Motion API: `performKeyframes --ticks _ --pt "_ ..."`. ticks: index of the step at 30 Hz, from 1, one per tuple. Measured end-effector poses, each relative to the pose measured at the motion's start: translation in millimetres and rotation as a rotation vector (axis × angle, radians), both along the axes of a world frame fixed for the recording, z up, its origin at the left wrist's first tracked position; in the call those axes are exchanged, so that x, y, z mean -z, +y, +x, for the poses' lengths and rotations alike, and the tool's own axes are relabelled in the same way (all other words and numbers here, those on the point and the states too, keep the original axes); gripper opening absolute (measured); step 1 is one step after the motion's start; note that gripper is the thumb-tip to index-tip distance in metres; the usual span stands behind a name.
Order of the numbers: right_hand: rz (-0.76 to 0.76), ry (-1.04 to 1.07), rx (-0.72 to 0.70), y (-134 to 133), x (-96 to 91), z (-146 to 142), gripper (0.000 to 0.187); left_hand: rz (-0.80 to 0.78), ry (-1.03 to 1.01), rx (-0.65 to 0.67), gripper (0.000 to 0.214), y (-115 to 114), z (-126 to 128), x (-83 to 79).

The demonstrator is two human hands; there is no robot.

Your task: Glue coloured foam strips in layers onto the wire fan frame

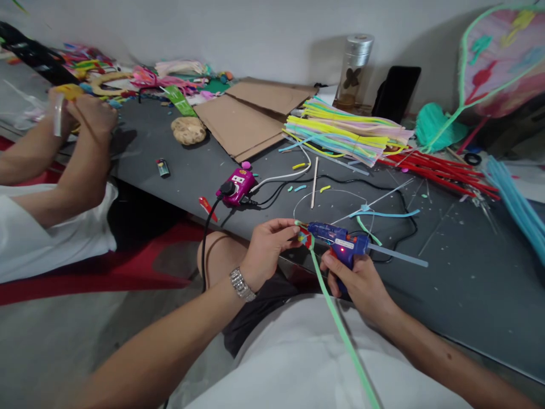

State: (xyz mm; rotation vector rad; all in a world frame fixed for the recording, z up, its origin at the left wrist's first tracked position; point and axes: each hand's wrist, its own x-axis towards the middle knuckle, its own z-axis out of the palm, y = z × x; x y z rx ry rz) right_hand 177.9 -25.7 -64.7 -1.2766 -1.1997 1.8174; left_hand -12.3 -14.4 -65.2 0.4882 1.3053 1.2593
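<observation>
- Over the lap by the desk's (451, 301) edge, in the head view, a green stem (342, 328) is held at its colourful end (305, 237) by the left hand (264, 250).
- A glue gun (330, 232) is gripped by the right hand (365, 282) — nozzle near that end.
- Gluing seems under way — steady aim is probably called for.

The dark grey bench (460, 301) carries cardboard sheets (242, 122), a lumpy tan object (188, 131), a small dark item (162, 168), a magenta socket block (239, 184) and a pale stick (314, 184). Towards the back stand a silver-lidded bottle (354, 71) and, beside it, a black phone (395, 94); a yellow-and-pastel bundle (343, 130) and a red bundle (440, 170) lie in front.
</observation>
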Motion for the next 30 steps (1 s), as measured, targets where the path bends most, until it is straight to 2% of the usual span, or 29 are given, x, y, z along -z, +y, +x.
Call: performKeyframes --ticks 30 --pt "-0.046 0.037 -0.024 -2.2 5.8 0.9 0.043 0.004 -0.028 -0.019 0.035 -4.0 3.0 -0.8"
